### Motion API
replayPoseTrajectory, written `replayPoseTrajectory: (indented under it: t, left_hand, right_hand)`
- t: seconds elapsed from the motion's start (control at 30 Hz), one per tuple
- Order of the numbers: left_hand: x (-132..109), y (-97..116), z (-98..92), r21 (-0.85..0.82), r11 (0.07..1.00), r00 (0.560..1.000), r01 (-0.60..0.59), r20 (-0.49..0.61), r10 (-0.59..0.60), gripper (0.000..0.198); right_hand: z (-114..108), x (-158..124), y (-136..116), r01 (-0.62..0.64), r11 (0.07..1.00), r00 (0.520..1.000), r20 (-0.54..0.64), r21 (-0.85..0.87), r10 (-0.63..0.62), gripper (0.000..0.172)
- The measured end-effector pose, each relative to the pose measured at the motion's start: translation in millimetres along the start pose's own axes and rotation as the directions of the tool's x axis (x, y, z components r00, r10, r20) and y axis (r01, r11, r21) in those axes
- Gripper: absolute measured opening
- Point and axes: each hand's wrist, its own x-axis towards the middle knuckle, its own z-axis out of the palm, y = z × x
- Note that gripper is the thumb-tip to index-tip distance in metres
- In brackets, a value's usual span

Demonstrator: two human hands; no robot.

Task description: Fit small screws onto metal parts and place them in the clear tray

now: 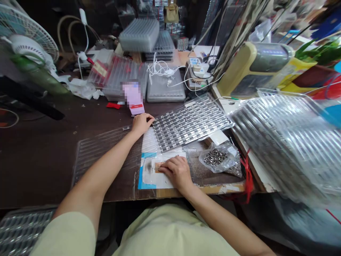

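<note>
Left hand (141, 123) half-curled on tray (191, 122) left corner, the nearer hand; tray runs long up-right from it. Right hand (177, 170) below tray, fingertips down on brown piece (159, 166). Can't tell either grip.

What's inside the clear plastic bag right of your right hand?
A heap of small silvery metal parts shows through the clear bag. Crumpled folds hide whatever lies beneath the heap.

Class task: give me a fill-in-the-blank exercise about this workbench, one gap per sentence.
The left hand touches one ____ of the filled tray.
The clear bag of small metal pieces lies to the ____ of the right hand.
The fan stands at the far ____ of the table.
Missing words: corner; right; left.
</note>
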Motion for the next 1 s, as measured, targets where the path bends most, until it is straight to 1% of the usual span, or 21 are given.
replayPoseTrajectory:
  t: [0.07, 0.13, 0.2, 0.23, 0.3, 0.37, 0.4, 0.43, 0.47, 0.53, 0.6, 0.63, 0.77, 0.87, 0.93, 1.0]
  left_hand:
    - [2, -2, -2.8, -0.015, 0.999, 0.999, 0.032, -0.003, -0.032, 0.015]
    - [-1, -3, -10.6, -0.068, 0.997, 0.999, 0.038, -0.033, -0.041, 0.016]
    - [-11, -5, -20.5, -0.178, 0.984, 0.997, 0.022, -0.07, -0.035, 0.017]
    - [-19, -5, -25.3, -0.256, 0.967, 0.997, 0.013, -0.069, -0.032, 0.019]
    - [-42, -3, -33.7, -0.416, 0.909, 0.999, 0.031, -0.005, -0.036, 0.025]
    - [-70, -1, -39.1, -0.522, 0.847, 0.993, 0.099, 0.107, -0.05, 0.03]
    - [-86, 1, -40.5, -0.536, 0.834, 0.987, 0.131, 0.148, -0.06, 0.031]
    - [-101, 4, -41.0, -0.525, 0.839, 0.984, 0.144, 0.163, -0.067, 0.03]
    - [-114, 6, -40.9, -0.489, 0.862, 0.987, 0.131, 0.148, -0.066, 0.029]
    - [-137, 9, -39.1, -0.369, 0.928, 0.997, 0.052, 0.065, -0.03, 0.026]
    - [-152, 11, -37.2, -0.233, 0.972, 1.0, -0.029, -0.014, 0.026, 0.024]
    - [-156, 10, -36.6, -0.186, 0.981, 0.998, -0.051, -0.033, 0.046, 0.025]
    - [-165, 3, -38.6, -0.107, 0.992, 0.997, -0.069, -0.047, 0.064, 0.024]
    - [-167, -1, -43.2, -0.086, 0.996, 0.998, -0.035, -0.047, 0.031, 0.024]
    - [-167, 3, -45.6, -0.114, 0.993, 0.998, 0.027, -0.052, -0.033, 0.024]
    - [-169, 14, -45.2, -0.175, 0.983, 0.998, 0.054, -0.031, -0.06, 0.022]
  right_hand:
    - [2, 0, -1, 0.023, 0.999, 1.0, 0.021, -0.034, -0.022, 0.012]
    - [2, 1, -2, 0.029, 0.997, 0.999, 0.039, -0.069, -0.026, 0.012]
    - [-2, 0, -1, 0.026, 0.995, 0.998, 0.054, -0.094, -0.021, 0.013]
    - [-6, -1, 1, 0.02, 0.995, 0.998, 0.057, -0.103, -0.015, 0.017]
    - [-19, -4, 7, -0.015, 0.992, 0.999, 0.037, -0.124, 0.019, 0.026]
    - [-33, -8, 15, -0.081, 0.984, 0.997, -0.009, -0.161, 0.08, 0.024]
    - [-40, -10, 18, -0.093, 0.978, 0.996, -0.012, -0.184, 0.092, 0.022]
    - [-44, -12, 21, -0.081, 0.974, 0.996, 0.003, -0.211, 0.084, 0.02]
    - [-47, -14, 22, -0.054, 0.97, 0.998, 0.028, -0.239, 0.062, 0.019]
    - [-47, -16, 22, 0.019, 0.956, 0.997, 0.08, -0.294, 0.005, 0.018]
    - [-41, -16, 19, 0.064, 0.937, 0.995, 0.094, -0.343, -0.033, 0.015]
    - [-38, -16, 16, 0.078, 0.929, 0.994, 0.097, -0.362, -0.045, 0.014]
    - [-31, -11, 9, 0.131, 0.891, 0.986, 0.15, -0.436, -0.072, 0.01]
    - [-31, -7, 7, 0.153, 0.87, 0.979, 0.192, -0.469, -0.069, 0.012]
    - [-31, -7, 8, 0.156, 0.886, 0.98, 0.181, -0.437, -0.083, 0.013]
    - [-29, -9, 11, 0.141, 0.919, 0.986, 0.132, -0.367, -0.098, 0.014]
